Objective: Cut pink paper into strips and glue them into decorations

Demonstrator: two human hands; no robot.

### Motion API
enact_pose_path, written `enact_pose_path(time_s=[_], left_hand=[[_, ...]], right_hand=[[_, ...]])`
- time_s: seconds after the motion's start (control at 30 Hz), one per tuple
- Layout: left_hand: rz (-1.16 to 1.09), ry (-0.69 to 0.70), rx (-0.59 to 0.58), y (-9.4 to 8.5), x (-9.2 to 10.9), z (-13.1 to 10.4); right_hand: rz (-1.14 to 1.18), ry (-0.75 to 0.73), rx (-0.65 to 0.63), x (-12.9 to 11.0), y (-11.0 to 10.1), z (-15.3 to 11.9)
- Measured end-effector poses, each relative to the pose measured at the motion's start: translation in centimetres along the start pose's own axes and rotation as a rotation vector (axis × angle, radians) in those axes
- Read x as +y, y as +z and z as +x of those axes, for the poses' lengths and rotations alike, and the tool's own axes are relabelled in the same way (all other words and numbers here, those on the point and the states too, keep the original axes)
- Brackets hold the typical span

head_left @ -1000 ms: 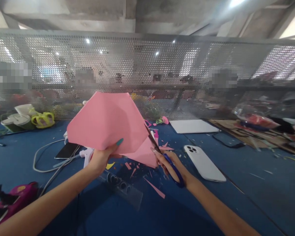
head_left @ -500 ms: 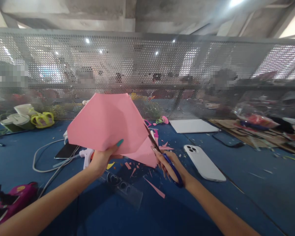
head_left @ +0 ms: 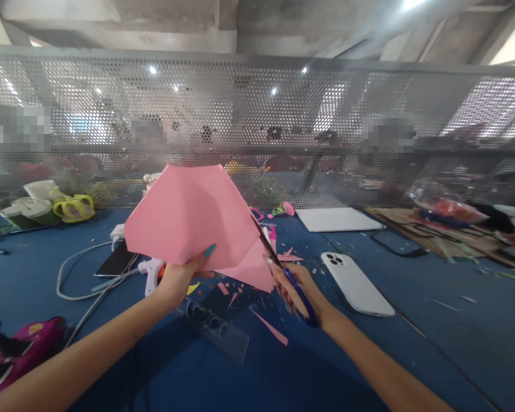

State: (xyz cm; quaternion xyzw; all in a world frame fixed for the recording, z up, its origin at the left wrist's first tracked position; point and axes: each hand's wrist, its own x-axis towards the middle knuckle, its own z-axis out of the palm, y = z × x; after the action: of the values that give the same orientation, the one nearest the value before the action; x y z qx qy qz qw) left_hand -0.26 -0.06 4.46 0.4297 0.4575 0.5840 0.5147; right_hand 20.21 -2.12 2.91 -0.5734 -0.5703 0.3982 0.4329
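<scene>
A large sheet of pink paper (head_left: 193, 217) is held up by my left hand (head_left: 178, 280), thumb on the near face and fingers behind it. My right hand (head_left: 298, 289) is closed on scissors (head_left: 301, 297) with dark blue handles. Their blades point up and to the left, at the sheet's right edge. A lower pink flap (head_left: 255, 266) hangs beneath the blades, beside my right fingers. Below the hands, several pink scraps (head_left: 271, 329) lie about a clear plastic ruler (head_left: 217, 326). The sheet hides part of the table behind it.
On the right lie a white phone (head_left: 356, 286) and a white sheet (head_left: 338, 220). To the left are a glue gun (head_left: 153, 274), a cable (head_left: 60, 280), a black flat device (head_left: 117, 260) and a magenta object (head_left: 30, 349). A perforated metal screen (head_left: 240, 114) stands at the back.
The left side of the pink sheet has shifted slightly inward, uncovering more of the white plug and black device. The scissors stay at its right edge, their handles slightly closer together.
</scene>
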Motion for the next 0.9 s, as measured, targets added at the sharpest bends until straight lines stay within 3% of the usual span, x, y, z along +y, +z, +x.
enact_pose_path(time_s=[0.13, 0.9], left_hand=[[0.031, 0.005, -0.012, -0.13, -0.40, 0.05], [0.120, -0.032, -0.031, -0.39, -1.04, 0.12]], right_hand=[[-0.013, -0.050, -0.001, 0.27, 0.03, 0.16], [-0.021, 0.020, -0.043, 0.54, -0.09, 0.28]])
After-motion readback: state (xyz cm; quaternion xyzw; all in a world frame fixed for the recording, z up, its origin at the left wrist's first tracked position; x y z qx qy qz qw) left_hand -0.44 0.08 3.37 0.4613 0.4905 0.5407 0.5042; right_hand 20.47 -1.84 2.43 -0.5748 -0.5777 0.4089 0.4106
